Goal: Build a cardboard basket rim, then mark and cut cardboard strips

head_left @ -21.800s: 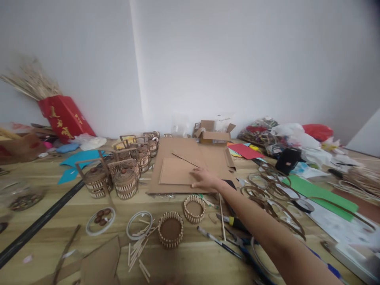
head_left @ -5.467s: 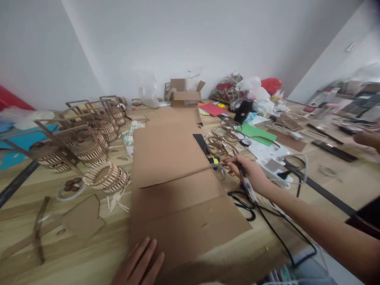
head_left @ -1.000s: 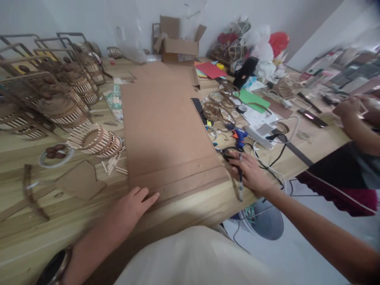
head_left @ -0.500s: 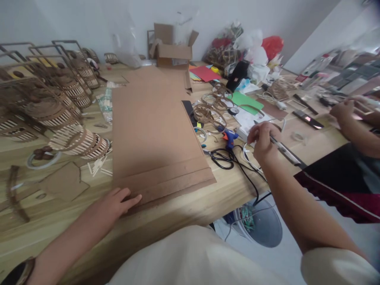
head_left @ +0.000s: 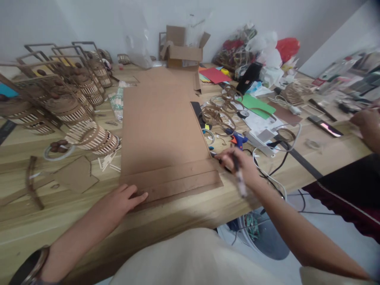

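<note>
A large sheet of brown cardboard (head_left: 163, 122) lies flat in front of me, with creased strips along its near edge. My left hand (head_left: 126, 200) rests on its near left corner, fingers apart and palm down. By the sheet's right edge my right hand (head_left: 237, 164) is closed on a slim black-and-white pen-like tool (head_left: 241, 184), smeared by motion. Its lower end points back toward me; whether the tool touches the cardboard I cannot tell. Just beyond the right hand lies a blue and orange glue gun (head_left: 239, 140). The scissors are mostly hidden behind that hand.
Slatted baskets (head_left: 95, 136) with tall frames crowd the left side. Curled brown strips (head_left: 218, 114), a green sheet (head_left: 258, 106) and a white power strip (head_left: 264, 142) lie to the right. A bin (head_left: 267, 233) stands below the edge. Another person's hand (head_left: 368, 124) shows far right.
My right hand has moved left and toward me, down to the cardboard's right edge, still holding the pen-like tool. My left hand stays on the corner. The view has shifted slightly.
</note>
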The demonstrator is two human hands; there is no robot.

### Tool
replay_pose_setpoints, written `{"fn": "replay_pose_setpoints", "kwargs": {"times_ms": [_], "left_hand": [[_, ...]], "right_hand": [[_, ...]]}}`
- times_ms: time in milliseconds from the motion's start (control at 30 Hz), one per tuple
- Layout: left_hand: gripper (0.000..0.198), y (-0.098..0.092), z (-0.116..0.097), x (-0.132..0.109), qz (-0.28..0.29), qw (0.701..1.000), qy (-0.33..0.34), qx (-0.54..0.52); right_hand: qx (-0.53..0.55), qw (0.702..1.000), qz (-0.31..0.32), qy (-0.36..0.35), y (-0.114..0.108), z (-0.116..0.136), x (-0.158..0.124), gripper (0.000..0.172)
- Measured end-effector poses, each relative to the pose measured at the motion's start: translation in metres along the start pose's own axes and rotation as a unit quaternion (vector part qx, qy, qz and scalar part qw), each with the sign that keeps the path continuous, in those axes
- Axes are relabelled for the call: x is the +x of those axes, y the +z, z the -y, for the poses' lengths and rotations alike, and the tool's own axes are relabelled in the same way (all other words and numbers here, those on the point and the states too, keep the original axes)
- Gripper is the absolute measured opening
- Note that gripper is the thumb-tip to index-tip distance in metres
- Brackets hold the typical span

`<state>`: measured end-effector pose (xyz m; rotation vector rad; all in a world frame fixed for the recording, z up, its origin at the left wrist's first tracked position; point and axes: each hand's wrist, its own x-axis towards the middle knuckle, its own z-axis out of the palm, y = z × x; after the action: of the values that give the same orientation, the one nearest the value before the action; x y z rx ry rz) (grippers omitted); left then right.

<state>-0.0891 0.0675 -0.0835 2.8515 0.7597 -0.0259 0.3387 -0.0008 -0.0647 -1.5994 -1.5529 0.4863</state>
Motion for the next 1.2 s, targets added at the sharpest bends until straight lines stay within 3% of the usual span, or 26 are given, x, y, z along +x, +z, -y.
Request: {"fn": "replay_pose_setpoints", "kwargs": {"times_ms": [100, 167, 367, 767, 1200], "left_hand": [[0.079, 0.0, -0.002, -0.001, 0.026, 0.999, 0.0, 0.02], [0.082, 0.002, -0.004, -0.003, 0.029, 0.999, -0.008, 0.028], [0.078, 0.009, -0.005, -0.01, -0.024, 0.999, -0.023, -0.001], [0.078, 0.024, -0.012, -0.02, -0.064, 0.996, -0.058, -0.004], [0.077, 0.025, -0.018, -0.021, -0.079, 0.995, -0.058, -0.004]], "right_hand": [[-0.052, 0.988, 0.132, -0.066, 0.011, 0.007, -0.017, 0.018], [-0.095, 0.975, 0.172, -0.107, 0.015, 0.007, -0.027, 0.008], [-0.134, 0.969, 0.148, -0.143, 0.018, -0.001, -0.043, 0.008], [-0.13, 0.975, 0.121, -0.131, 0.021, -0.011, -0.052, 0.009], [-0.118, 0.981, 0.078, -0.13, 0.026, -0.014, -0.061, 0.007]]}}
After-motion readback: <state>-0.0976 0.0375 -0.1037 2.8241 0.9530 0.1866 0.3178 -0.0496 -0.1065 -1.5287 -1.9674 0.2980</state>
